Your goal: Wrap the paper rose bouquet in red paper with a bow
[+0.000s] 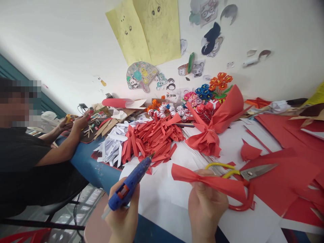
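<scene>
My left hand (126,204) is wrapped round a blue hot glue gun (134,180), its nozzle pointing up and away, with a pale glue stick (105,213) poking from the rear. Between the fingers and thumb of my right hand (206,206) is a strip of red paper (222,185), gathered narrow at its middle and flared at both ends. The nozzle and the paper are apart. Just behind the right hand lie scissors (255,172) with one yellow and one red handle loop. A tied red paper bundle (210,135) lies farther back.
Piles of folded red strips (152,138) and white strips (112,143) lie beyond the glue gun. Red paper sheets (280,172) cover the right side. Colourful craft flowers (202,92) stand by the wall. At the left, a co-worker (27,158) sits with both hands over the table.
</scene>
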{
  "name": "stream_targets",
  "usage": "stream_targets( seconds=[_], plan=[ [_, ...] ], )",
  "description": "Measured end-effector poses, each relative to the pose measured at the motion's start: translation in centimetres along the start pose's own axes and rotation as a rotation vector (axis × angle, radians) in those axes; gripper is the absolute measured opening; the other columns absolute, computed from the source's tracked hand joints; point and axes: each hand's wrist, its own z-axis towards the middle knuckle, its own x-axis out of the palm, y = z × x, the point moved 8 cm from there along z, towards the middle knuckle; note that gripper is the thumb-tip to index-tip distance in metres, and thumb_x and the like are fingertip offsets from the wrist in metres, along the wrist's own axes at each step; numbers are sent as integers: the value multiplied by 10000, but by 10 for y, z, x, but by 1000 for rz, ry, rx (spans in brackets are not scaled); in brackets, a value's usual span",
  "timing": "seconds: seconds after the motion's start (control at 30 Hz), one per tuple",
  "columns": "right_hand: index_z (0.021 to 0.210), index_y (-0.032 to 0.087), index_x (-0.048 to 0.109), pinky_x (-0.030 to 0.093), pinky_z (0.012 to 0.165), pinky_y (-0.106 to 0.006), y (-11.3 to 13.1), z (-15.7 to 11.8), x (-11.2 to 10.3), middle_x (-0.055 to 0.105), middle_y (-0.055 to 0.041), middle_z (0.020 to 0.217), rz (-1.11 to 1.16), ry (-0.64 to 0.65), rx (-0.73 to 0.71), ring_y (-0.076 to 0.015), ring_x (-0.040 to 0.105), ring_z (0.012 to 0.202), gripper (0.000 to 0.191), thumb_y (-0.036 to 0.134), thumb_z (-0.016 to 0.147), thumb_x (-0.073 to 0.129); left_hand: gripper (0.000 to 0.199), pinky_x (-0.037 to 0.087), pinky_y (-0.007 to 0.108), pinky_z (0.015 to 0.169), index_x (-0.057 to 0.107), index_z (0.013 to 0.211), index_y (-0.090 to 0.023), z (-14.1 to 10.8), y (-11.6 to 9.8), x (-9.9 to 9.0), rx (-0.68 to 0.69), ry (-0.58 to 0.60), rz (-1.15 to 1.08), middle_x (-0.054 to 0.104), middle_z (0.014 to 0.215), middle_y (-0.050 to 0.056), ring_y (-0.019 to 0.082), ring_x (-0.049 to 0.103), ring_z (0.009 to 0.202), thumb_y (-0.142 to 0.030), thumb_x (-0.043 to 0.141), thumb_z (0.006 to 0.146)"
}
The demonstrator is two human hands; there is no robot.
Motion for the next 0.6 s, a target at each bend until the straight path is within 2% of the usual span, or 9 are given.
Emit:
stream_targets(
  seconds=[0.23,0.37,0.47,0.6],
  plan=[
    [855,187,718,509,632,-305,-2,-1,-3,619,-41,832,-6,-22,9,-173,585,770,76,181,789,755,258,565,292,734,642,962,-202,0,3,2,6,26,-44,703,837,27,221,705,769,-393,710,803],
    [874,188,717,504,639,-298,-3,-1,-3,617,-25,806,-4,-26,13,-162,582,744,95,184,787,755,270,574,300,753,661,957,-196,-1,8,2,-58,53,-51,716,850,35,239,715,813,-402,719,792],
    [867,180,712,508,640,-299,-2,0,-3,607,-26,805,-12,-22,16,-159,572,735,96,192,783,758,281,583,308,730,680,927,-178,-2,19,5,-120,131,-89,721,819,43,253,719,798,-405,739,771],
    [871,177,702,505,639,-300,-4,-2,-2,601,-22,804,-41,-6,40,-156,576,725,96,183,789,752,315,570,290,582,693,876,-159,-7,25,15,-181,285,-235,697,691,32,233,692,643,-410,794,714]
  ],
)
